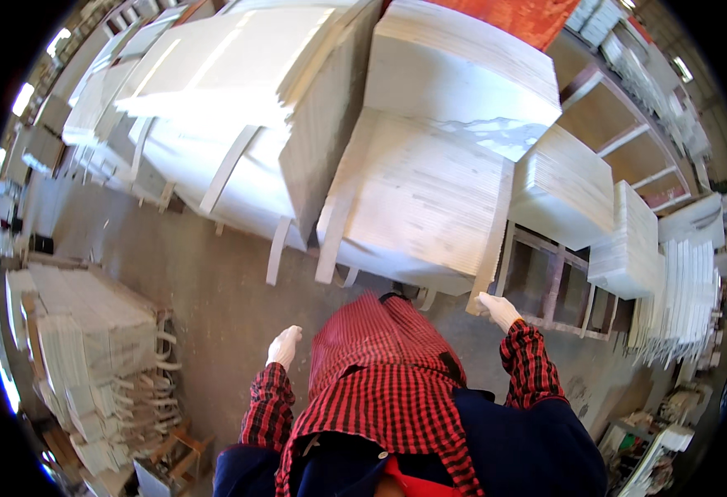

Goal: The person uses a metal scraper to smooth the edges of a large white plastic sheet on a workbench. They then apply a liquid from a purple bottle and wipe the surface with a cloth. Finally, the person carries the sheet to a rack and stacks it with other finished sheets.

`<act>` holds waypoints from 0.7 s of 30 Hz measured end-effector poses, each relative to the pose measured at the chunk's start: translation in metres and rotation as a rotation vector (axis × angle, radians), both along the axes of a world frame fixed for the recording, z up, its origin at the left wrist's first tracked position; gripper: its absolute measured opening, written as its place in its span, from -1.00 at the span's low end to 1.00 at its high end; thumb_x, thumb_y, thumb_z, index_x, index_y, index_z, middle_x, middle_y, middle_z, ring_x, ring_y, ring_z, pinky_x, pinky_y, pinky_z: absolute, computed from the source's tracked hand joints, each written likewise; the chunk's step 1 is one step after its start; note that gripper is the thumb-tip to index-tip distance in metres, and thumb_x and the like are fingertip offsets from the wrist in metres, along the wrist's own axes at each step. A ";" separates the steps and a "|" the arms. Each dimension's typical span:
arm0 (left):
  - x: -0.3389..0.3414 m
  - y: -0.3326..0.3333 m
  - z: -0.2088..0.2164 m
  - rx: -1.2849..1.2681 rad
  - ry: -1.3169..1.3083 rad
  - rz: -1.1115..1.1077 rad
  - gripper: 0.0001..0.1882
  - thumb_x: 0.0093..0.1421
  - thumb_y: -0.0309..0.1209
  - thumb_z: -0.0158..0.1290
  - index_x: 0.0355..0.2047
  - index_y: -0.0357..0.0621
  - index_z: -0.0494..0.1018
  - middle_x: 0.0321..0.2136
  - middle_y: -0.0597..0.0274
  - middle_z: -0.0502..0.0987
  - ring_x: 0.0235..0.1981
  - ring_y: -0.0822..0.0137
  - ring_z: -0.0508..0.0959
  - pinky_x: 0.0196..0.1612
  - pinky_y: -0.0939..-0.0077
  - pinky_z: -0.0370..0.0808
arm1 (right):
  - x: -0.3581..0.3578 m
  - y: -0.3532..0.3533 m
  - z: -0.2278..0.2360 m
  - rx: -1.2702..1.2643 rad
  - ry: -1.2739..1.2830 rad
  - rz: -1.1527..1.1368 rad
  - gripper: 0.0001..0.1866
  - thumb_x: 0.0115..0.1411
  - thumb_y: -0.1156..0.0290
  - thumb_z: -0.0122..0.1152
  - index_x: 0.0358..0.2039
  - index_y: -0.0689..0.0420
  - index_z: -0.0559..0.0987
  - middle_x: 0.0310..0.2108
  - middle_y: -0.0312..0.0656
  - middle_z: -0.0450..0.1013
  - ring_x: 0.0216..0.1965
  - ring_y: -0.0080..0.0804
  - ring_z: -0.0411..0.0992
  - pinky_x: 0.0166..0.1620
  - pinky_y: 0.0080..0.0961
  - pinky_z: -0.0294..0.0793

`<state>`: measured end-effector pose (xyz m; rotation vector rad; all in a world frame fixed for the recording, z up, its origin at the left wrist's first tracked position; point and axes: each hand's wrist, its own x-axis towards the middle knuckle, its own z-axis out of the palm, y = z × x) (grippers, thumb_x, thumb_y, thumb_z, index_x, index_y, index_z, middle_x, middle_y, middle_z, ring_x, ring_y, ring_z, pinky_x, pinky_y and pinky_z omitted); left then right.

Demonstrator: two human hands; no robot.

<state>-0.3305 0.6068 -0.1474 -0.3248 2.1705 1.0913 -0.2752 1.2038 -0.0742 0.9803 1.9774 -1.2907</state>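
Observation:
My right hand (500, 310), in a white glove, is closed on the near end of a long, narrow tan strip (491, 257). The strip runs along the right side of a stack of thin white boards (421, 199), its near end jutting past the stack's front. Away from the stacks, my left hand (282, 346) hangs above the floor beside my red-and-black checked apron (372, 348). It is also gloved, its fingers curled in, and nothing shows in it. Another pale strip (343, 207) lies along the stack's left side.
To the left stands a large block of white boards (214, 83) with strips hanging down. At right are smaller board stacks (564, 186) and a reddish-brown frame rack (554, 286). Piled boards (90, 340) stand at the lower left, on the grey floor (206, 306).

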 end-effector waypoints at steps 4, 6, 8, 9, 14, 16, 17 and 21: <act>-0.033 0.058 0.005 0.090 0.052 -0.051 -0.59 0.37 -0.18 -0.18 0.03 -0.10 0.51 0.01 0.02 0.58 0.04 0.03 0.54 0.10 0.23 0.42 | -0.045 0.037 0.001 -0.098 -0.063 -0.297 -0.37 0.38 -0.18 -0.02 0.11 0.13 0.55 -0.13 -0.22 0.60 -0.12 -0.35 0.51 -0.04 -0.37 0.42; -0.044 0.086 0.017 0.157 0.109 -0.158 -0.64 0.37 -0.25 -0.18 0.01 -0.09 0.50 -0.03 0.03 0.58 0.00 0.03 0.56 0.07 0.22 0.46 | -0.074 0.064 -0.010 -0.152 0.046 -0.431 -0.35 0.35 -0.23 0.00 0.11 0.10 0.55 -0.10 -0.21 0.58 -0.08 -0.32 0.49 0.00 -0.33 0.41; -0.058 0.112 0.031 0.108 0.219 -0.363 -0.69 0.33 -0.31 -0.06 -0.03 -0.19 0.51 -0.07 -0.01 0.59 -0.01 0.05 0.55 0.10 0.28 0.45 | -0.088 0.122 -0.058 -0.220 0.228 -0.589 -0.30 0.31 -0.29 0.03 0.11 0.09 0.55 -0.02 -0.17 0.56 -0.02 -0.26 0.48 0.06 -0.26 0.40; -0.065 0.124 0.054 0.037 0.080 -0.374 -0.70 0.31 -0.34 -0.05 -0.04 -0.18 0.52 -0.06 -0.03 0.59 0.01 0.06 0.55 0.09 0.30 0.45 | -0.122 0.121 -0.050 -0.197 0.262 -0.650 -0.34 0.30 -0.27 0.07 0.07 0.07 0.57 -0.14 -0.25 0.55 -0.15 -0.40 0.47 -0.12 -0.43 0.38; -0.085 0.128 0.035 0.046 -0.171 -0.191 -0.57 0.34 -0.20 -0.10 0.09 -0.12 0.51 -0.02 0.12 0.62 0.03 0.19 0.57 0.11 0.36 0.43 | -0.266 0.183 0.007 -0.229 0.441 -0.832 -0.24 0.30 -0.32 0.03 0.20 0.08 0.48 -0.02 -0.15 0.55 -0.07 -0.31 0.50 -0.09 -0.39 0.45; -0.111 0.155 0.068 0.018 -0.342 0.063 -0.56 0.35 -0.18 -0.12 0.11 -0.10 0.52 -0.01 0.16 0.63 0.04 0.22 0.57 0.13 0.38 0.42 | -0.314 0.225 0.012 -0.238 0.525 -0.842 -0.12 0.26 -0.35 0.05 0.31 0.14 0.34 0.21 -0.03 0.39 0.17 -0.11 0.38 0.15 -0.20 0.35; -0.125 0.168 0.078 0.000 -0.366 0.135 -0.54 0.35 -0.16 -0.12 0.11 -0.11 0.53 -0.02 0.19 0.63 0.04 0.27 0.57 0.14 0.41 0.41 | -0.337 0.243 0.016 -0.230 0.567 -0.846 -0.04 0.24 -0.37 0.07 0.37 0.17 0.26 0.31 0.03 0.31 0.27 -0.03 0.32 0.25 -0.14 0.30; -0.164 0.207 0.095 0.060 -0.343 0.203 -0.52 0.36 -0.11 -0.10 0.11 -0.12 0.54 0.00 0.22 0.63 0.09 0.35 0.55 0.17 0.47 0.38 | -0.416 0.319 0.041 -0.113 0.492 -0.911 -0.06 0.29 -0.35 -0.02 0.41 0.16 0.22 0.36 0.02 0.24 0.36 -0.16 0.23 0.32 -0.25 0.21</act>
